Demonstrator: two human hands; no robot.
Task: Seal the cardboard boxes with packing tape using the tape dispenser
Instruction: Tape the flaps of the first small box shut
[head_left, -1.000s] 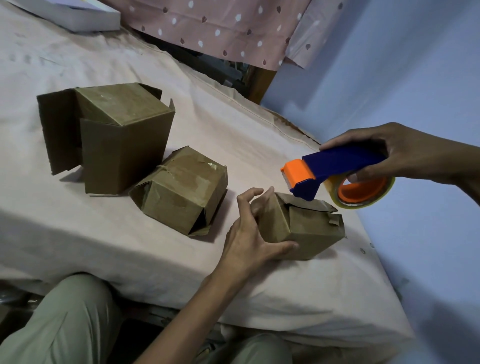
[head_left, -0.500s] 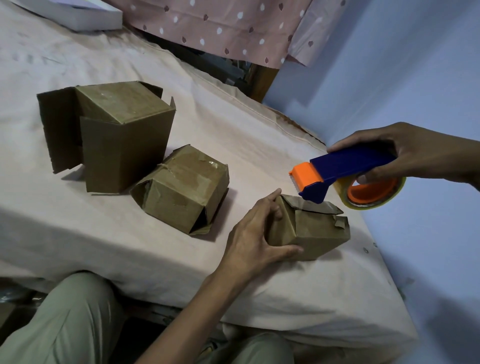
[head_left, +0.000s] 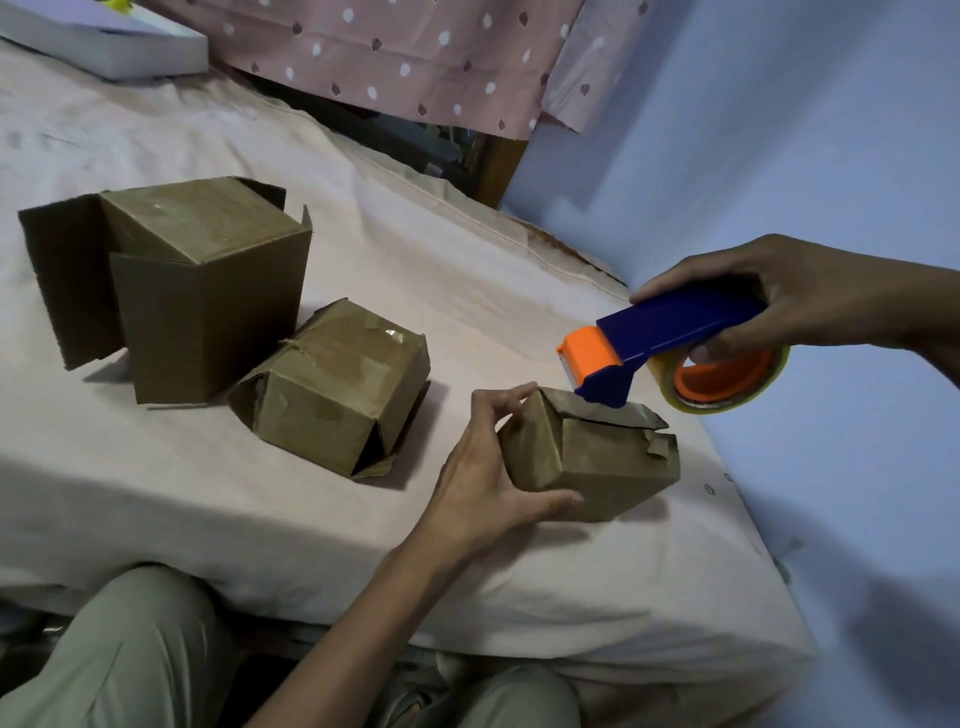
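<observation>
On the bed (head_left: 363, 519), the tallest of 3 cardboard boxes (head_left: 208, 312) stands far left of the small box (head_left: 597, 462), a middle box (head_left: 337, 389) between them. The left hand (head_left: 483, 493) grips the small box's left end, while the right hand (head_left: 810, 296) clasps the tape dispenser (head_left: 670, 338), its nose touching the small box's top.
</observation>
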